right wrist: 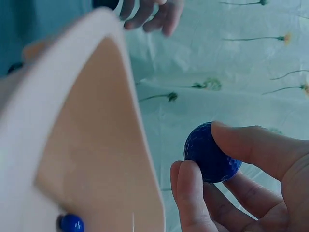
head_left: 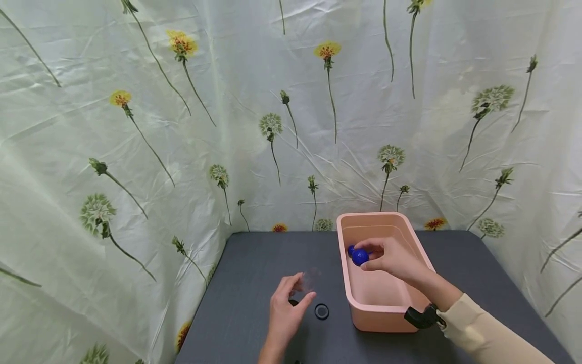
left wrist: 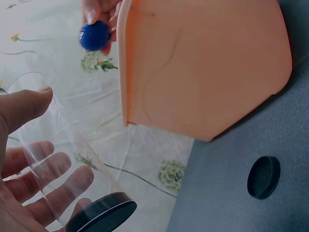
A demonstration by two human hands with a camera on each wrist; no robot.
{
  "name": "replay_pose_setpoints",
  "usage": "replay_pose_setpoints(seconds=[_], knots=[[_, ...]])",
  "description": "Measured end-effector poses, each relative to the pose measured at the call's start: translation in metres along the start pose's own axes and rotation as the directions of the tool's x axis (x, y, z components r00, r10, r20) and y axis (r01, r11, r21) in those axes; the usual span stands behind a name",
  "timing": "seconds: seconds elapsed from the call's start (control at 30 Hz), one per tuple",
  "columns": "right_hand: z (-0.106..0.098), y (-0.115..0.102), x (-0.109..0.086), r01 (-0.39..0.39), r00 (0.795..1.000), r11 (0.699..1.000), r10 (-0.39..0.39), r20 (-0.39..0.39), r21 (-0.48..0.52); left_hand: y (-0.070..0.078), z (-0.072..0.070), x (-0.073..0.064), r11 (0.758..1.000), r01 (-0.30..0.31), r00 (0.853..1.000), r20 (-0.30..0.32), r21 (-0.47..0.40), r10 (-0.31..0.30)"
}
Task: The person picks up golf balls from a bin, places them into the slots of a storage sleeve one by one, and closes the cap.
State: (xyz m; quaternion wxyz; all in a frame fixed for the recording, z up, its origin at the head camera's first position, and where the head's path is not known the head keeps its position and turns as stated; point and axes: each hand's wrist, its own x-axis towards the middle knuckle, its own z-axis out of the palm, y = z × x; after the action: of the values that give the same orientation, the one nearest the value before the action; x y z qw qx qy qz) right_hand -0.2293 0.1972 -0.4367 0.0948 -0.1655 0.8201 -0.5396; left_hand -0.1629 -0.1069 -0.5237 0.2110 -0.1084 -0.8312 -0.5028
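a right hand (head_left: 388, 260) pinches a glossy, dimpled blue ball (head_left: 360, 257) between thumb and fingertips above a pink plastic bin (head_left: 386, 307), with another blue ball (right wrist: 72, 223) below the hand, inside the bin. the left hand (head_left: 286, 308), fingers and thumb curved around a clear plastic cylinder (left wrist: 72, 159), holds it tilted, a round black cap (left wrist: 104, 212) on its lower end; the upper end appears uncovered. a loose round black lid (head_left: 322, 311) lies on the dark grey table (head_left: 263, 263), just right of the left hand. the smooth ball could slip from the fingertips if the pinch slackens, dropping into the bin; a careless left hand could knock the lid, and too firm a squeeze might flex the cylinder.
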Motion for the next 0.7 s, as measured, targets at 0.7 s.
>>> replay_pose_setpoints(seconds=[0.7], knots=[[0.05,-0.013,-0.009,-0.001,0.992,0.987,-0.019,0.123,0.163,0.012,0.005,-0.006,0.998,-0.044,0.996,0.081,0.046,0.04]])
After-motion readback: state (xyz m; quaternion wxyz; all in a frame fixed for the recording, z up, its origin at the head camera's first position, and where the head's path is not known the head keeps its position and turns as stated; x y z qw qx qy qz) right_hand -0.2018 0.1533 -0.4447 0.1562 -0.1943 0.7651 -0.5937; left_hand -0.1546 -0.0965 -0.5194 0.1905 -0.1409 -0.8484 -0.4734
